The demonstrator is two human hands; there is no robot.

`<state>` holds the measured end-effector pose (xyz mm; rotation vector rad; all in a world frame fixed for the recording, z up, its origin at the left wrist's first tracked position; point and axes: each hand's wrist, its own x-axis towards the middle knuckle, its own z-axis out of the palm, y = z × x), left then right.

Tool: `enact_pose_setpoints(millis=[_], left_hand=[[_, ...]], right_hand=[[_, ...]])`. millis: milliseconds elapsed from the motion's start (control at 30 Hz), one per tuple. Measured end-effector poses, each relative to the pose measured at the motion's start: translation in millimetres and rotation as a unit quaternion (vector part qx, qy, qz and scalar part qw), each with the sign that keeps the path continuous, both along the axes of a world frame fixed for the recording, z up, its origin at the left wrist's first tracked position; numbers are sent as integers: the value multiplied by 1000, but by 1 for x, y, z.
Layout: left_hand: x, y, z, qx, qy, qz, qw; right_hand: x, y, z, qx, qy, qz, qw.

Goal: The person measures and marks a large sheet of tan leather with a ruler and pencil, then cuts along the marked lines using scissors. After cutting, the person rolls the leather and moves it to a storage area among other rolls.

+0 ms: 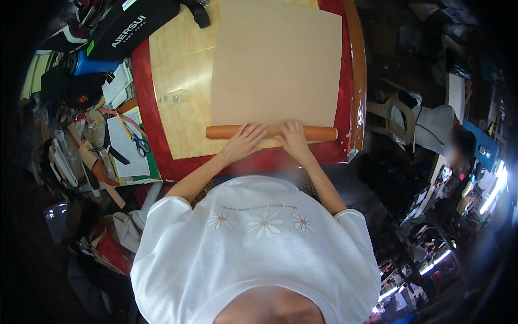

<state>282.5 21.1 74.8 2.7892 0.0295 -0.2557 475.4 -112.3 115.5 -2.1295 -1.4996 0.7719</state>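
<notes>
A large beige sheet of leather-like material (278, 65) lies flat on the table. Its near end is wound into a long orange-brown roll (322, 133) that runs crosswise near the table's front edge. My left hand (245, 142) rests palm down on the left-middle part of the roll, fingers stretched out over it. Just right of the middle, my right hand (293, 139) lies on the roll too, its fingers extended across the top. A small gap separates the two hands. What is under the palms is hidden.
The table has a pale marbled top (181, 116) and a red border (171, 168). Left of it, scissors (141, 147) lie on papers beside piled scraps. A black case (132, 27) sits at the far left. Over on the right, another person (434, 127) is near a chair (386, 110).
</notes>
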Motion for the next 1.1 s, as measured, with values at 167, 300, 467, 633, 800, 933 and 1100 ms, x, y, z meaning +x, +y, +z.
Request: enact_pose_setpoints(millis=[167,300,467,633,800,933,1100], left_hand=[[33,48,-6,-21,-6,-17,1000],[79,104,0,52,-89,112,988],[98,113,11,32,-147,114,982],[118,107,1,19,-20,66,997],[195,203,-7,71,-130,169,974],[231,257,0,89,-176,206,958],[224,238,-5,82,-147,156,973]], right_hand=[[-16,9,-2,109,-158,-27,981],[-3,44,-27,-18,-257,-36,966],[68,129,-51,69,-286,-64,954],[137,224,-40,68,-331,-98,936],[172,251,-29,157,-263,-221,926],[174,238,-35,97,-252,-167,948],[180,244,-46,136,-303,-112,937]])
